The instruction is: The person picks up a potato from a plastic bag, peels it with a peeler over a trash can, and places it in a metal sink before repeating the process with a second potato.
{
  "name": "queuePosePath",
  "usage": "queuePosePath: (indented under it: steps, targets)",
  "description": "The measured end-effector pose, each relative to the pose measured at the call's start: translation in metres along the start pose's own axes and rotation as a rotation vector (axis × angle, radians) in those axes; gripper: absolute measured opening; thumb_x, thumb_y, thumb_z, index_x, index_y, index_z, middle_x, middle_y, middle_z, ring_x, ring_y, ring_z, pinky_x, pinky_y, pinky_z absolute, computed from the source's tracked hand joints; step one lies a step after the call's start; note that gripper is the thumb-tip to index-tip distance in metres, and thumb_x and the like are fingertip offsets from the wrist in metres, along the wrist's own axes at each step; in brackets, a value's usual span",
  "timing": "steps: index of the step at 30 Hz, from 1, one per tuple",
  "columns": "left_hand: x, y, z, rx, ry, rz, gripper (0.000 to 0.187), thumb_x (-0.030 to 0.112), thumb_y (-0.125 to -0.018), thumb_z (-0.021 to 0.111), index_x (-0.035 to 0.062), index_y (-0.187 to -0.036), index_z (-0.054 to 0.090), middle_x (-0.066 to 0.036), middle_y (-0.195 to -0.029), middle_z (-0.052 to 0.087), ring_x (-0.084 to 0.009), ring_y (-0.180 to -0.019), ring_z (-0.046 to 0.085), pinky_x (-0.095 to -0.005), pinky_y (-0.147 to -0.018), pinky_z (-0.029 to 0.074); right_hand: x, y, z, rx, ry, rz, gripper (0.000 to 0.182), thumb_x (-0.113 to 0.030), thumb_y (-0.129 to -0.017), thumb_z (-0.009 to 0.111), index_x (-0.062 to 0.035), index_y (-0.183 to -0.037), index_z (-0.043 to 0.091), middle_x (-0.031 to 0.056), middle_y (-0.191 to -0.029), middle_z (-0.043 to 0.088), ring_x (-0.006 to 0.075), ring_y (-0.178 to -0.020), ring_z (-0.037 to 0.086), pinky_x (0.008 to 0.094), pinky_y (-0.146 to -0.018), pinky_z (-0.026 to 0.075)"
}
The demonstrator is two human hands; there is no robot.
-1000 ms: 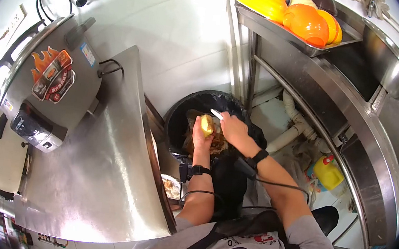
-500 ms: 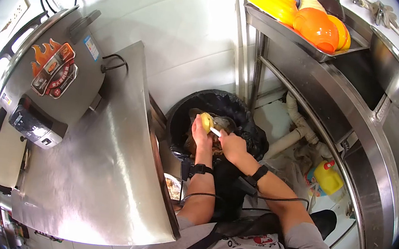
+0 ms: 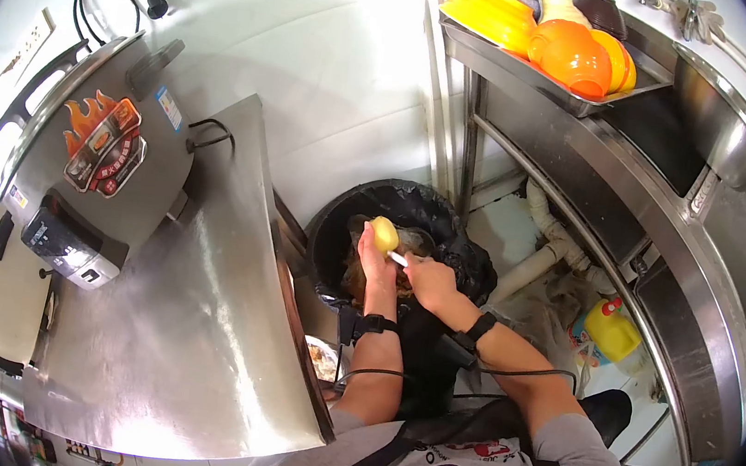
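Observation:
Over the black-lined bin (image 3: 339, 203), my left hand (image 3: 375, 263) is closed around a peeled yellow potato (image 3: 385, 234). My right hand (image 3: 431, 282) grips a white-handled peeler (image 3: 398, 258), its tip just below the potato. The peeler's working end is small and partly lost against the hand. Below both hands, brown scraps and clear plastic (image 3: 413, 239) lie inside the bin. A black strap with a small device circles each wrist.
To the left is a steel table (image 3: 156, 328) bearing a large electric pot (image 3: 135, 157). On the right, a steel sink stand (image 3: 672, 228) holds a tray of orange and yellow bowls (image 3: 571, 57) and a metal basin (image 3: 726, 127). Drain pipes (image 3: 531, 271) and a yellow bottle (image 3: 612, 332) sit underneath.
The peeler has shifted down from the potato's side to just below it. My left hand has turned the potato more upright. The whole view has shifted slightly.

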State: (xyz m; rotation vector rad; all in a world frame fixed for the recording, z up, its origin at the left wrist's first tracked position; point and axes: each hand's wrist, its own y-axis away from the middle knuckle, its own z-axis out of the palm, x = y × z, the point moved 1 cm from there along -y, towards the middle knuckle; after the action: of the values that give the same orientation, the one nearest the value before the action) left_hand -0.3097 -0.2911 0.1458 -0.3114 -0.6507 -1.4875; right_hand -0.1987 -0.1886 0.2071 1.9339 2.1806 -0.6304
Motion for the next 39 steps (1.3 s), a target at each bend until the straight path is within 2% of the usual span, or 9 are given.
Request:
queuePosePath:
  steps: [6,8,14,18,22,25,29,32,39]
  targets:
    - [0.0,0.009,-0.008,-0.05,0.051,-0.28,0.045,0.053,-0.083,0.059,0.0115,-0.101,0.057,-0.004,-0.088,0.06,-0.0208,-0.082,0.057,-0.0338,-0.07,0.048,0.013,-0.026,-0.019,0.181,0.033,0.106,0.027,-0.029,-0.089,0.053,-0.0119,-0.109,0.056,0.0156,-0.08,0.062,0.0346,-0.07,0.063,0.0445,-0.059,0.051]
    - [0.0,0.012,-0.005,-0.12,-0.017,-0.314,0.044,0.05,-0.083,0.061,0.0116,-0.104,0.057,-0.004,-0.093,0.06,-0.0214,-0.084,0.058,-0.0344,-0.074,0.048,0.017,-0.044,-0.026,0.151,0.052,-0.003,0.02,-0.025,-0.087,0.054,-0.0084,-0.097,0.058,0.0154,-0.076,0.063,0.0339,-0.068,0.063,0.0443,-0.058,0.051]
    - [-0.002,0.006,-0.009,-0.125,-0.01,-0.315,0.045,0.045,-0.082,0.064,0.0097,-0.109,0.055,-0.007,-0.097,0.061,-0.0228,-0.088,0.059,-0.0377,-0.077,0.049,0.01,-0.044,-0.013,0.066,0.1,-0.107,0.017,-0.017,-0.086,0.049,-0.0046,-0.092,0.059,0.016,-0.075,0.065,0.0339,-0.069,0.065,0.0439,-0.06,0.052]
    - [-0.009,-0.008,-0.028,-0.127,0.053,-0.253,0.046,0.045,-0.085,0.061,0.0073,-0.11,0.056,-0.007,-0.099,0.061,-0.0252,-0.091,0.059,-0.0422,-0.081,0.05,0.003,-0.008,0.014,-0.159,0.078,-0.058,0.028,-0.025,-0.089,0.05,-0.0096,-0.112,0.054,0.0168,-0.079,0.062,0.0353,-0.071,0.063,0.045,-0.059,0.051]
    - [-0.006,-0.011,-0.02,-0.094,0.031,-0.184,0.053,0.055,-0.084,0.057,0.0084,-0.11,0.055,-0.008,-0.103,0.06,-0.0289,-0.094,0.057,-0.0446,-0.085,0.046,-0.002,-0.006,0.003,-0.041,0.006,0.037,0.03,-0.027,-0.089,0.051,-0.0125,-0.116,0.054,0.0159,-0.08,0.062,0.035,-0.07,0.063,0.0453,-0.059,0.051]
    - [-0.008,-0.006,-0.029,-0.021,0.078,-0.334,0.056,0.063,-0.086,0.045,0.0126,-0.11,0.056,-0.008,-0.108,0.057,-0.0279,-0.095,0.055,-0.0431,-0.08,0.047,0.003,-0.014,-0.005,0.114,0.037,0.097,0.03,-0.027,-0.09,0.052,-0.0141,-0.116,0.055,0.0153,-0.08,0.061,0.0342,-0.069,0.063,0.0446,-0.058,0.051]
    - [-0.004,0.001,-0.022,-0.112,-0.002,-0.381,0.05,0.059,-0.086,0.045,0.0138,-0.105,0.056,-0.006,-0.101,0.059,-0.0245,-0.091,0.056,-0.0395,-0.077,0.047,0.016,-0.036,-0.01,0.171,0.119,-0.055,0.031,-0.026,-0.086,0.057,-0.013,-0.114,0.055,0.0142,-0.078,0.061,0.0313,-0.066,0.064,0.0415,-0.056,0.052]
    - [0.004,0.009,-0.003,-0.046,0.018,-0.394,0.049,0.058,-0.085,0.047,0.0139,-0.104,0.056,-0.005,-0.098,0.06,-0.0233,-0.089,0.057,-0.0406,-0.077,0.046,0.016,-0.039,-0.012,0.144,0.162,-0.199,0.031,-0.02,-0.086,0.055,-0.0101,-0.115,0.054,0.0144,-0.077,0.061,0.0302,-0.065,0.064,0.0409,-0.055,0.052]
    - [-0.001,-0.004,-0.013,-0.031,0.11,-0.305,0.049,0.055,-0.085,0.053,0.0085,-0.1,0.058,-0.01,-0.095,0.06,-0.0289,-0.088,0.056,-0.0453,-0.081,0.046,0.01,-0.003,0.004,-0.085,0.257,-0.195,0.035,-0.013,-0.085,0.047,-0.0047,-0.119,0.051,0.0167,-0.082,0.061,0.0307,-0.067,0.065,0.0407,-0.056,0.052]
